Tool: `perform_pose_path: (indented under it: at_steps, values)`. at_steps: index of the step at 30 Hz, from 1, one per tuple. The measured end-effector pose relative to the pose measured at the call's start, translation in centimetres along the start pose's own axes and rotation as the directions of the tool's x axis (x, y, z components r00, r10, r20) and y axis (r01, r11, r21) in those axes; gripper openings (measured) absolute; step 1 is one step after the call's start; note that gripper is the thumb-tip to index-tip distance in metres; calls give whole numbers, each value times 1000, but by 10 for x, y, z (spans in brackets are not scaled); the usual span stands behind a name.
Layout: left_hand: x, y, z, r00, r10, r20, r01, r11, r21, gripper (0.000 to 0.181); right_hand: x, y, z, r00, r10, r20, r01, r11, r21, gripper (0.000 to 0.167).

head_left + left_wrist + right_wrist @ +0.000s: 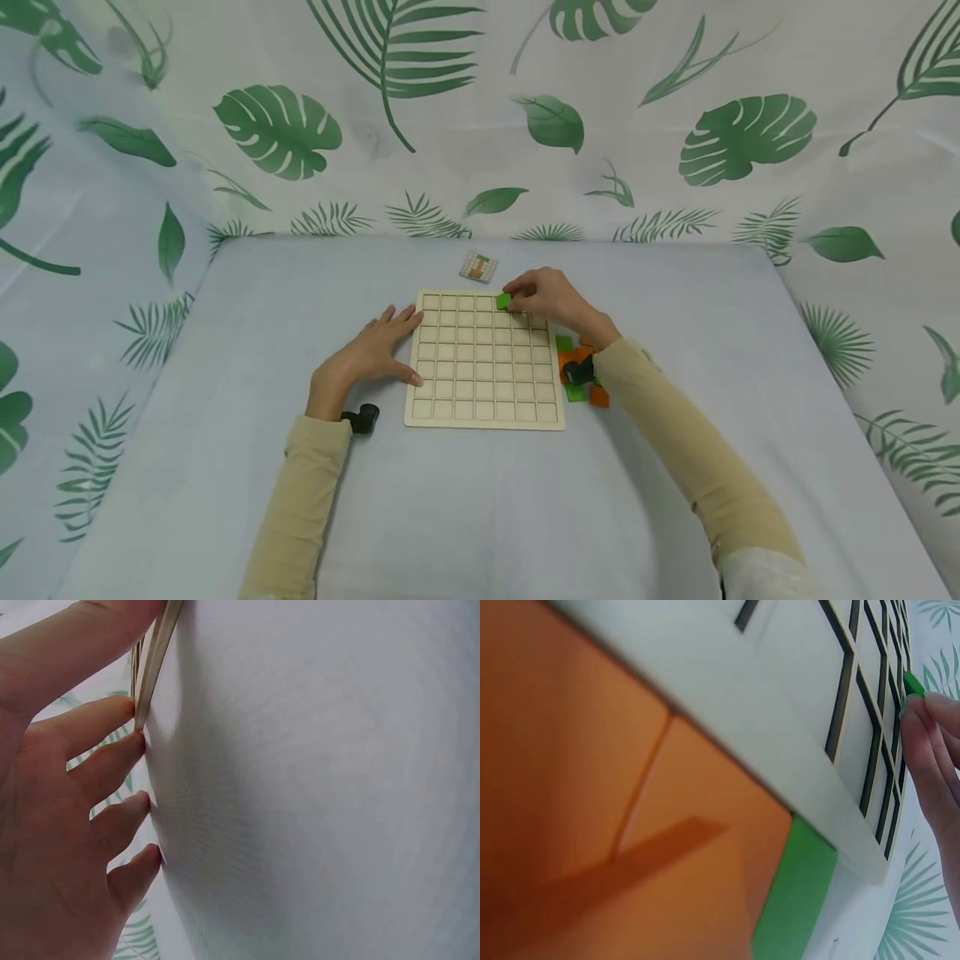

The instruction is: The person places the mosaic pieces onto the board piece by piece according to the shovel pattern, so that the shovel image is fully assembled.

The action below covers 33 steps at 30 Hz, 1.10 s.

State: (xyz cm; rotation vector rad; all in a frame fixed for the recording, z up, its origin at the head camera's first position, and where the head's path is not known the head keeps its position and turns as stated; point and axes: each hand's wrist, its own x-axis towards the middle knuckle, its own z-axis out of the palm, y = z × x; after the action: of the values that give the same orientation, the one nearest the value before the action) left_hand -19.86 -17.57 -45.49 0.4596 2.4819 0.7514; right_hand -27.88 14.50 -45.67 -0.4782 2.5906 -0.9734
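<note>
A pale wooden grid board [484, 340] with square cells lies on the table. At its far edge, right of the middle, my right hand [551, 298] pinches a green square tile [503, 302] over a top-row cell. The same green tile [913, 684] shows between thumb and finger in the right wrist view. My left hand [371, 346] rests at the board's left edge, fingers spread and thumb touching the rim. In the left wrist view the fingers of the left hand [82, 772] lie against the board's side and the table.
Orange and green tiles [599, 396] lie loosely beside the board's right edge, partly under my right wrist. A small patterned card [478, 267] lies beyond the board's far edge. A leaf-print cloth [465, 167] stands behind the table.
</note>
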Motion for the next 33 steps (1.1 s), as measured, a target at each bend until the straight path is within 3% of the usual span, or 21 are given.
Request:
perform_pose_path:
  at_steps: [8,21,33]
  values:
    - [-1,2,1,1000,5,-14,-5,1000,-4,113,1,-5,0,1000,-10,6,10,1000,-29,35]
    - [0,4,0,1000,-3,-2,3,1000,9,109,4,-15,1,992,-126,16,126,963,-239,28]
    - [-2,2,-1,1000,-17,13,17,1000,18,107,2,-14,6,992,-121,21,123,966,-226,32]
